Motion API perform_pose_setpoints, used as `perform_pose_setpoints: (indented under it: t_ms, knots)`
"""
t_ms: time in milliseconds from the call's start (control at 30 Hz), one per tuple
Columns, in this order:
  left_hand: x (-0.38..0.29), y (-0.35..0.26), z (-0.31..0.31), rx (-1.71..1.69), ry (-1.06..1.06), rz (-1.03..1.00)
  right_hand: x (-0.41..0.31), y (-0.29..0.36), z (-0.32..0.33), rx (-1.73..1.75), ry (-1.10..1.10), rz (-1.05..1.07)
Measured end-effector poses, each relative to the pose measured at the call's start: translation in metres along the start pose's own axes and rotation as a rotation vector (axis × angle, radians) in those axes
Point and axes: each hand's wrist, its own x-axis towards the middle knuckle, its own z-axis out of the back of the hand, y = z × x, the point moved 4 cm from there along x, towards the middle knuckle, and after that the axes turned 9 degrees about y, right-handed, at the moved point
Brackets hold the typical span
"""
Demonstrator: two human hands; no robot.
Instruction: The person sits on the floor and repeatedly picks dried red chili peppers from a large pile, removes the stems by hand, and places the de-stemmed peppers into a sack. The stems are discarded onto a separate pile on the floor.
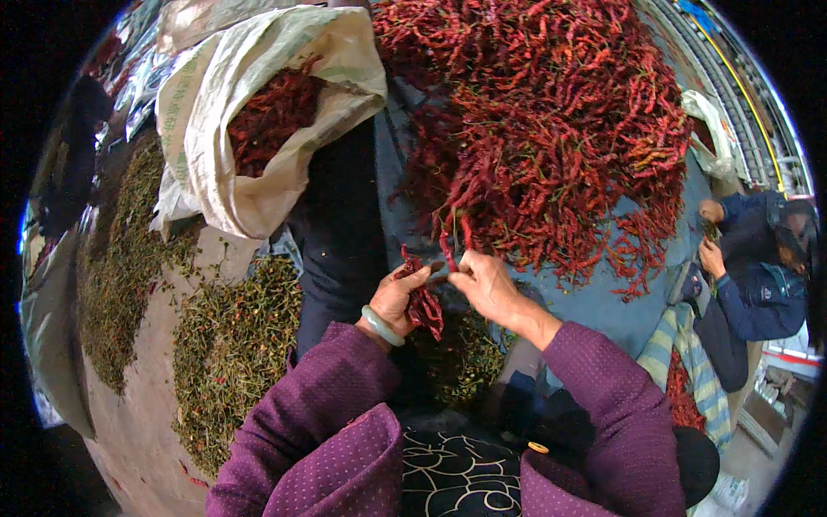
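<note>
My left hand (391, 300), with a pale bangle at its wrist, holds a small bunch of wrinkled dried red chillies (426, 313). Just to its right, my right hand (489, 288) pinches one or more red chillies (447, 251) between thumb and fingers, and thin stems stick up there. Which chillies its fingers hide I cannot tell. Beyond both hands spreads a large heap of dried red chillies (549, 129) on a blue-grey sheet (652, 265). Green stems (475, 362) lie below my hands, near my lap.
A white woven sack (213, 129) with red chillies inside stands open at upper left. Heaps of green stems (239, 336) cover the floor at left. On the right sits another person (753, 278), hands raised, behind a striped sack (711, 381) holding chillies.
</note>
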Motion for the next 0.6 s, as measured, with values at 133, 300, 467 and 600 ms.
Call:
perform_pose_setpoints:
  t_ms: [133, 300, 467, 600]
  knots:
    - [0.004, 0.001, -0.003, -0.003, 0.04, -0.033, -0.017, 0.012, -0.016, 0.061, 0.085, 0.059]
    - [0.003, -0.004, 0.001, 0.028, 0.002, -0.036, -0.009, 0.009, -0.004, 0.222, -0.049, 0.03]
    - [0.005, 0.0, -0.008, 0.127, 0.086, -0.09, 0.011, 0.029, 0.007, 0.261, -0.244, 0.256]
    - [0.003, 0.0, -0.006, 0.263, 0.051, -0.027, 0.02, 0.014, -0.003, 0.497, -0.209, 0.188]
